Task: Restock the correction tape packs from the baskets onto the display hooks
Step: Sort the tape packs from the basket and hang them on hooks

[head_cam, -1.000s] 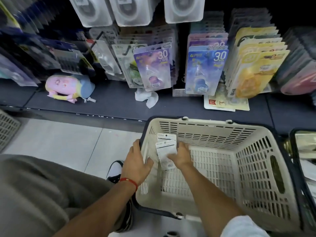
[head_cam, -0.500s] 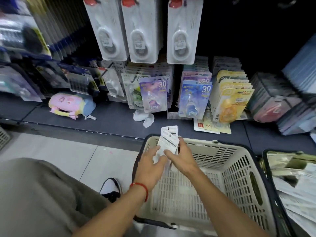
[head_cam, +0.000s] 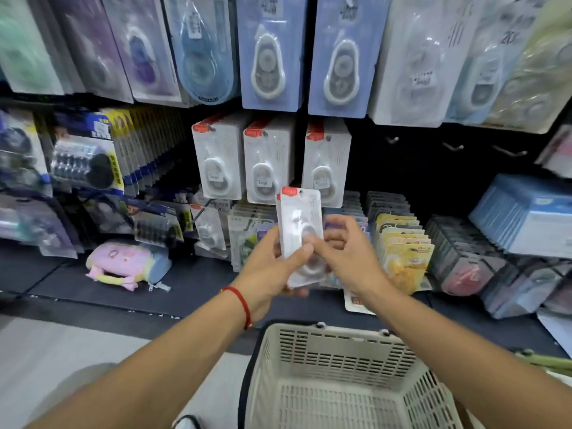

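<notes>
A: Where's the correction tape pack [head_cam: 299, 239]?

B: Upright, just below the three matching white packs [head_cam: 268, 159] on their hooks. The left hand [head_cam: 268, 267] grips its lower half; the right hand [head_cam: 343, 252] pinches its right edge.

A: What's the risk?

B: The hang hole missing a hook, probably; the pack could slip and drop below those white packs, toward the basket [head_cam: 340, 332].

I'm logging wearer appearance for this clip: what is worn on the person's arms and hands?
Both forearms are bare, with no sleeves showing in the current view. The left hand has a thin red cord bracelet round its wrist. The right hand wears nothing visible: no glove, ring or watch. No gloves on either hand.
</notes>
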{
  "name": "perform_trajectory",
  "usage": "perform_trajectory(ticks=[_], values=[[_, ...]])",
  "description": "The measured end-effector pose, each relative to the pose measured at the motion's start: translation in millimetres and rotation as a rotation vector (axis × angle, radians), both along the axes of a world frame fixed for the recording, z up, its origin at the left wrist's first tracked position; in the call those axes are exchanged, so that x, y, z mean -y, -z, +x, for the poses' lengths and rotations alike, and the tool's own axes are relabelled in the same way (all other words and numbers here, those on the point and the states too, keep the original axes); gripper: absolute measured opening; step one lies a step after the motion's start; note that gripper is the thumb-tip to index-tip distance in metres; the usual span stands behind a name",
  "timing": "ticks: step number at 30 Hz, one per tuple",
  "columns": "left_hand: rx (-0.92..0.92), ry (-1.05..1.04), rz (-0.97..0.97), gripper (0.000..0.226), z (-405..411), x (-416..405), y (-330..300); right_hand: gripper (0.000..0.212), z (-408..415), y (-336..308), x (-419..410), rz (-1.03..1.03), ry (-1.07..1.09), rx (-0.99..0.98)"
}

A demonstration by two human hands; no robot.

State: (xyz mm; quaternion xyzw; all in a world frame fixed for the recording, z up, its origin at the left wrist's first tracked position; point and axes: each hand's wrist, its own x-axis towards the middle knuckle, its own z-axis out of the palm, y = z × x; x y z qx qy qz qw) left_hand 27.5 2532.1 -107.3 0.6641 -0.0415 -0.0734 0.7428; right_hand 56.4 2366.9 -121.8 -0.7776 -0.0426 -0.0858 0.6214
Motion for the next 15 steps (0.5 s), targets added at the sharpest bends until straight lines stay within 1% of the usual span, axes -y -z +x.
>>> perform_trajectory(ticks=[2, 4, 6, 7, 9, 11, 15], values=[[0.012, 0.040, -0.016, 0.047, 13, -6, -18, 0.051, 9, -18, 4, -0.036, 0.038, 0.043], [0.025, 0.042, -0.010, 0.047, 24, -11, -29, 0.043, 15, -27, 8, -0.055, 0.053, 0.083], [0.023, -0.029, -0.028, 0.038, 33, -15, -29, 0.033, 23, -33, 9, -0.055, 0.068, 0.124], [0.009, -0.085, -0.047, 0.034, 36, -17, -27, 0.031, 27, -36, 9, -0.049, 0.076, 0.136], [0.009, -0.178, -0.059, 0.027, 40, -21, -19, 0.034, 36, -43, 8, -0.043, 0.114, 0.160], [0.062, -0.238, -0.037, 0.021, 44, -26, -13, 0.038, 45, -51, 8, -0.048, 0.149, 0.193], [0.152, -0.301, -0.005, 0.022, 50, -36, -12, 0.040, 57, -58, 6, -0.030, 0.202, 0.218]])
